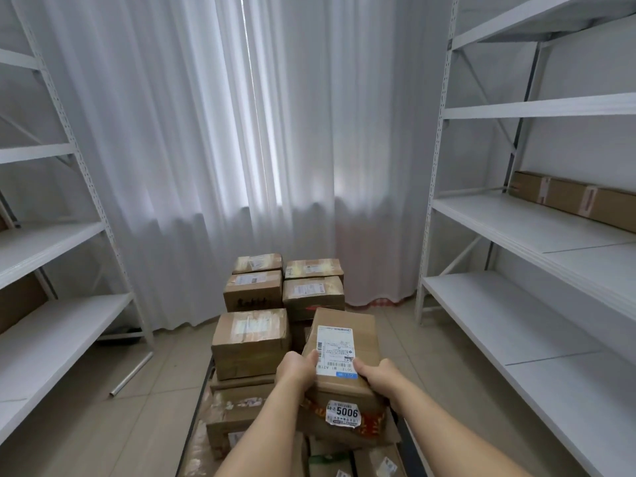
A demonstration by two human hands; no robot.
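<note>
The fingers of both hands go under the near end of a cardboard box (346, 321) and are hidden there, so I cannot tell how they lie; only the thumbs show, and both are pressed flat on the top of the box. The left hand (296, 371) grips the near left corner and the right hand (380, 375) grips the near right corner, so each hand pinches the box between the thumb above and the fingers below. Both thumbs touch the lower edge of a white shipping label (335, 349) glued on the top. The box is held in the middle of the view, tilted with its far end higher, above a pile of other cartons (249, 342) that stand close together on the tiled floor (430, 356). Just below the hands there is a brown face with a torn sticker (343, 413) reading 9006; I cannot tell surely whether it belongs to the same box. White metal racks stand on the left (51, 235) and on the right (516, 215). A long flat carton (568, 199) lies on the right rack. A metal tube (130, 375) lies on the floor near the left rack, and a white curtain (258, 132) covers the far wall.
</note>
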